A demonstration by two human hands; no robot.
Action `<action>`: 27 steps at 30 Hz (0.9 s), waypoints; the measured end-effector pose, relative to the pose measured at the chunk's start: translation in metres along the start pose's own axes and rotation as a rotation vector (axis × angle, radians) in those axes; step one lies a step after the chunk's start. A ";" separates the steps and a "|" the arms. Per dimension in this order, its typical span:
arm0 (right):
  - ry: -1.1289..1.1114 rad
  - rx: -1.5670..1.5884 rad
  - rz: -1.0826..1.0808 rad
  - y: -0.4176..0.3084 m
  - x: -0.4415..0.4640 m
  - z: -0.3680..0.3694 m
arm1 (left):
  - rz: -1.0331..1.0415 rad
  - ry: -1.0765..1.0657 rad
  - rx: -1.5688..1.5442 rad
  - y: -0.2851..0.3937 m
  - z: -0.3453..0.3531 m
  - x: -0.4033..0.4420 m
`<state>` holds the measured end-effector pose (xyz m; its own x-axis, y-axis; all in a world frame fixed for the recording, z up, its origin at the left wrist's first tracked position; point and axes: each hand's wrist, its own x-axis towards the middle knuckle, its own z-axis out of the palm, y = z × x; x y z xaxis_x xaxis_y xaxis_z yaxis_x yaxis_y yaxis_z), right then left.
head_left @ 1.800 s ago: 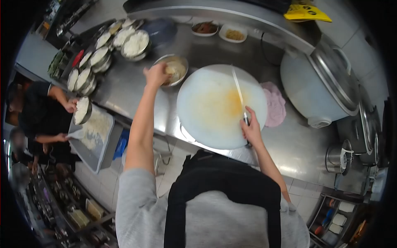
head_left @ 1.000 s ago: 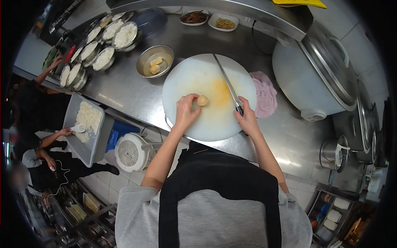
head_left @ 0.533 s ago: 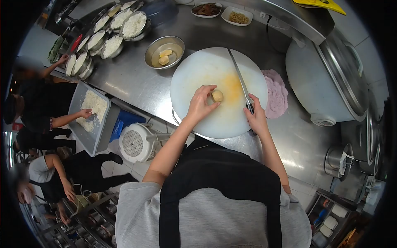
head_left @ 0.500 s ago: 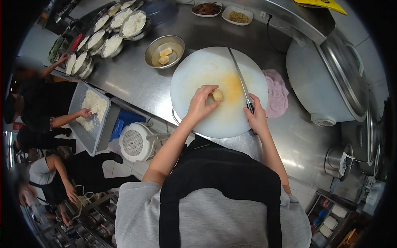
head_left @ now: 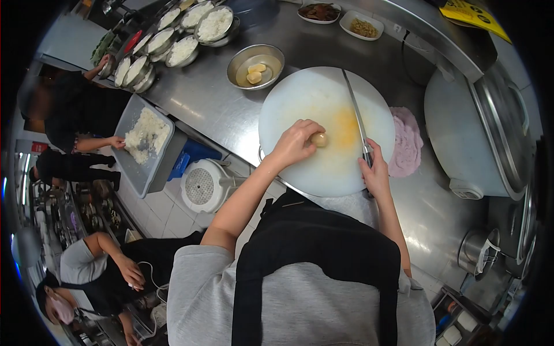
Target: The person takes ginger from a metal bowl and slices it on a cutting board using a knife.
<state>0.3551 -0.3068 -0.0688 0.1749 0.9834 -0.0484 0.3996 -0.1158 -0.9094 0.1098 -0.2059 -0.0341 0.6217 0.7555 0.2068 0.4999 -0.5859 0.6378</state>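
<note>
My left hand point(head_left: 295, 144) has its fingers curled against a small, rounded, pale-yellow peeled potato point(head_left: 321, 139), partly covering its left side. This potato sits on a round white cutting board point(head_left: 288, 104), left of an orange-yellow stain. In my right hand point(head_left: 376, 172) is the black handle of a long kitchen knife point(head_left: 354, 106). Its blade lies over the board's right half, pointing away from me, apart from the potato. Beyond the board, a metal bowl point(head_left: 232, 68) holds liquid and similar pale-yellow pieces point(head_left: 255, 76).
A pink cloth point(head_left: 407, 144) lies beside the board, near a large lidded pot point(head_left: 453, 132). Several bowls of rice point(head_left: 214, 24) stand far left. Two white dishes point(head_left: 362, 26) are at the back. A co-worker's hand point(head_left: 117, 142) reaches into a grey tub point(head_left: 167, 144) of rice.
The whole view has shifted, so the counter appears farther right. My left fingers have closed in over the potato's left side. My right hand still holds the knife in much the same place.
</note>
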 end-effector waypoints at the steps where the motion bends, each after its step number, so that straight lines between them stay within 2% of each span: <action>1: 0.014 -0.015 -0.044 0.001 0.001 0.001 | -0.077 -0.044 -0.028 0.002 0.000 0.000; 3: 0.029 -0.024 -0.081 -0.002 -0.001 0.002 | -0.116 0.004 -0.110 -0.002 -0.001 -0.007; 4: -0.004 -0.018 -0.013 -0.009 -0.001 -0.001 | -0.155 0.059 -0.192 -0.004 -0.001 -0.012; 5: -0.038 -0.011 0.054 -0.012 -0.001 -0.003 | -0.155 0.056 -0.193 -0.008 0.001 -0.017; 7: -0.029 -0.007 0.048 -0.011 -0.001 -0.002 | -0.100 0.160 -0.334 -0.010 0.004 -0.028; 13: -0.012 -0.033 0.018 -0.007 -0.001 -0.001 | -0.323 0.306 -0.373 -0.005 0.019 -0.040; 16: -0.019 -0.039 0.041 -0.008 -0.001 -0.001 | -0.384 0.340 -0.406 -0.001 0.012 -0.044; 20: 0.004 -0.027 0.034 -0.008 -0.002 0.001 | -0.367 0.440 -0.419 -0.034 0.019 -0.063; 27: -0.003 -0.041 0.038 -0.012 -0.003 0.000 | -0.366 0.335 -0.213 -0.011 0.011 -0.051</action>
<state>0.3495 -0.3083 -0.0574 0.1879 0.9786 -0.0842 0.4288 -0.1588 -0.8893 0.0790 -0.2412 -0.0604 0.1865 0.9715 0.1460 0.4928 -0.2211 0.8416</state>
